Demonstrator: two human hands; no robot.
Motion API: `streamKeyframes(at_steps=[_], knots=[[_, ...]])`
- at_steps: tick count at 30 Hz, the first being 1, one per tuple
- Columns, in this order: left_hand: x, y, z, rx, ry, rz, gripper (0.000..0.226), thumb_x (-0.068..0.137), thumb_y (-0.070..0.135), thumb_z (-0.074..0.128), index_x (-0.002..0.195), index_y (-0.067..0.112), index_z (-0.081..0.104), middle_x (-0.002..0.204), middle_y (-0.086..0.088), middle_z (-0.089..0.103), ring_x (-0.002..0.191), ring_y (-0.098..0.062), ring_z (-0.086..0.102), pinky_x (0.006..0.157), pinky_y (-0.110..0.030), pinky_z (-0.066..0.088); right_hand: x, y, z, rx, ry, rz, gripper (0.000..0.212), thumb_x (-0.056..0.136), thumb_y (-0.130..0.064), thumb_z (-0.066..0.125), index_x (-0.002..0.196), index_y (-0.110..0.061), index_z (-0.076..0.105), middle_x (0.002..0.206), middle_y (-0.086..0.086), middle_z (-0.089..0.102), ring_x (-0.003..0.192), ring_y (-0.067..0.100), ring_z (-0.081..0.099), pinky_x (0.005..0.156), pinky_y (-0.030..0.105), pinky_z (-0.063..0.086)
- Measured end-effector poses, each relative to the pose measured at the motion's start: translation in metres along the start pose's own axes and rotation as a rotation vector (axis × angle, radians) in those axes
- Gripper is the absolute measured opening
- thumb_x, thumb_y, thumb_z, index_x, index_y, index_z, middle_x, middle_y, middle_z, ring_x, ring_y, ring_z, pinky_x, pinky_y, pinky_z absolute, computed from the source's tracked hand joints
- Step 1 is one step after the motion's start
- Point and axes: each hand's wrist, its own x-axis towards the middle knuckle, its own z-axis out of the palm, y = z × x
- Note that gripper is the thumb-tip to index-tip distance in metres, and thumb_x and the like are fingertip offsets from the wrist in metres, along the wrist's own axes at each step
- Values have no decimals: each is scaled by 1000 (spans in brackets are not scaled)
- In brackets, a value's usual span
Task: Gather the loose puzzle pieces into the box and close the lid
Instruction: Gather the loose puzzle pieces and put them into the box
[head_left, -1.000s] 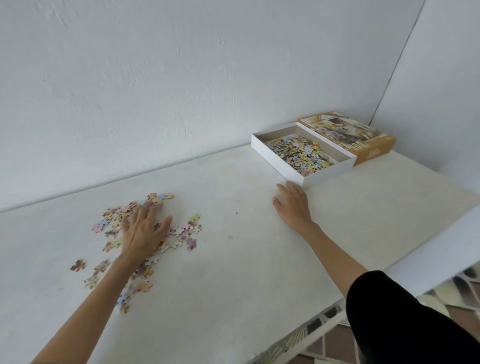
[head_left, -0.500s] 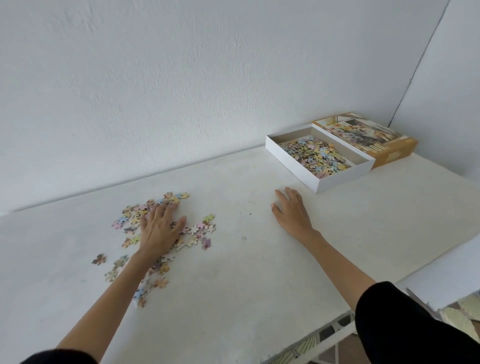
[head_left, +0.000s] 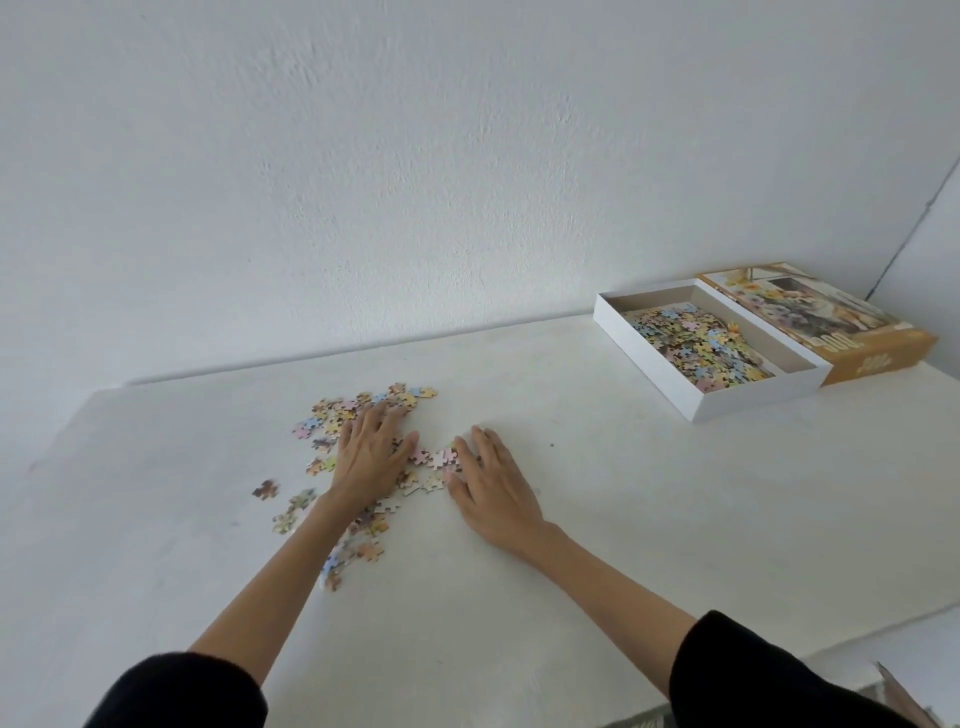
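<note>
Loose pastel puzzle pieces (head_left: 340, 413) lie scattered on the white table (head_left: 597, 519), left of centre. My left hand (head_left: 371, 454) rests flat on the pile, fingers spread, covering several pieces. My right hand (head_left: 491, 483) lies flat at the pile's right edge, fingertips touching a few pieces. The open white box (head_left: 691, 400) stands at the far right, partly filled with pieces. Its orange picture lid (head_left: 852, 332) lies face up just behind the box, against the wall corner.
A single piece (head_left: 265, 489) lies apart to the left of the pile. The wall runs along the table's far edge. The table's near right edge (head_left: 857, 631) drops off to a patterned floor.
My right hand has slid left from near the box to the right edge of the pile. The left hand has stayed on the pieces. The view has turned left.
</note>
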Motion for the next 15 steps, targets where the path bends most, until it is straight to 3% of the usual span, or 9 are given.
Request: streamKeyframes(at_steps=[6, 9, 12, 13, 15], knots=[[-1, 4, -3, -78, -6, -30, 47, 98, 40, 33, 140, 19, 35, 151, -7, 25, 140, -23, 21, 115, -41, 14, 4, -1, 4, 17, -47, -48, 53, 99, -37, 26, 145, -12, 20, 155, 11, 9, 144, 21, 1, 117, 33, 7], [-9, 4, -18, -272, 62, -53, 44, 97, 38, 39, 135, 18, 42, 150, -10, 26, 134, -27, 33, 109, -45, 30, 8, -1, 1, 86, -82, -60, 55, 98, -40, 30, 146, -17, 17, 156, 5, 9, 144, 18, 1, 116, 33, 8], [-25, -10, -38, -332, 218, -80, 37, 97, 37, 39, 125, 18, 53, 143, -8, 38, 118, -25, 51, 94, -37, 41, 13, -4, 1, 172, -127, -86, 58, 96, -43, 34, 147, -24, 14, 156, -1, 7, 144, 16, 1, 115, 36, 12], [-32, -19, -42, -303, 266, -120, 36, 97, 37, 39, 124, 17, 55, 142, -8, 40, 113, -25, 54, 94, -38, 40, 14, -7, 2, 177, -149, -105, 59, 96, -44, 34, 147, -25, 12, 156, -2, 5, 144, 15, 0, 116, 36, 11], [-49, -41, -45, -198, 308, -254, 39, 97, 38, 37, 125, 16, 54, 142, -9, 40, 122, -25, 47, 104, -43, 31, 16, -14, 7, 177, -183, -139, 61, 95, -47, 33, 147, -26, 9, 156, -2, 3, 144, 16, -1, 116, 38, 11]])
